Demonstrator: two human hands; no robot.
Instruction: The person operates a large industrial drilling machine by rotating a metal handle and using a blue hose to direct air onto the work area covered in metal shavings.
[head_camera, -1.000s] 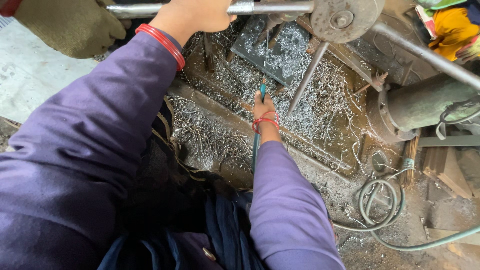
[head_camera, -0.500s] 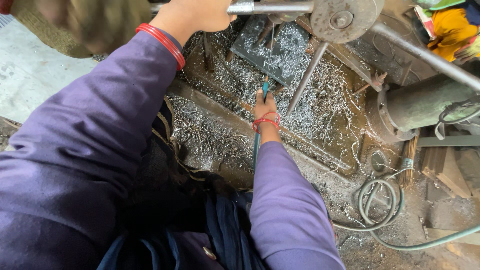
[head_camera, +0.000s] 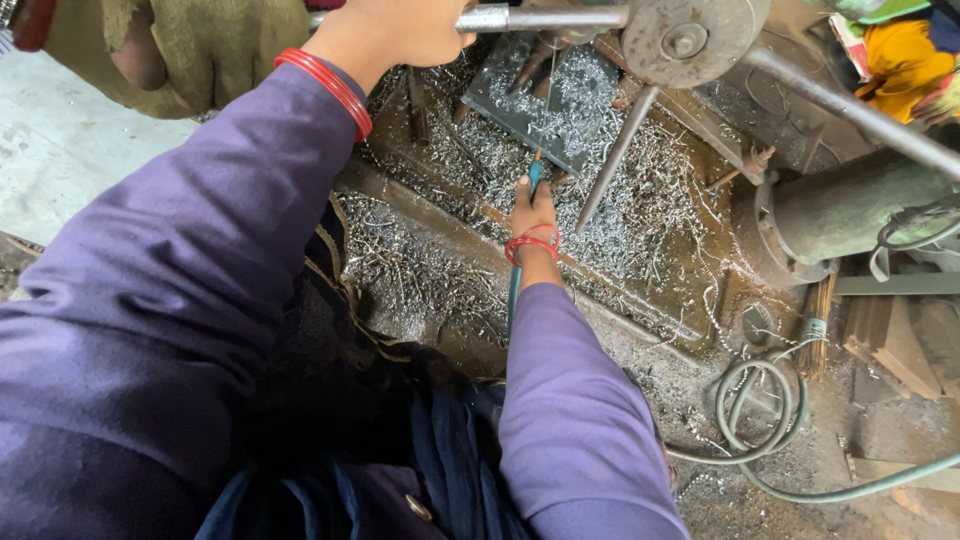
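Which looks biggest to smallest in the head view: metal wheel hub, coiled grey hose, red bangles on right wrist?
1. Coiled grey hose
2. Metal wheel hub, though nearer the camera and cut off by the frame, so unsure against the hose
3. Red bangles

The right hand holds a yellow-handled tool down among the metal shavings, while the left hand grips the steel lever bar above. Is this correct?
Not quite. In the head view the tool in the right hand is teal-green, not yellow. The rest stands: it reaches among the metal shavings, and the left hand grips the steel lever bar.
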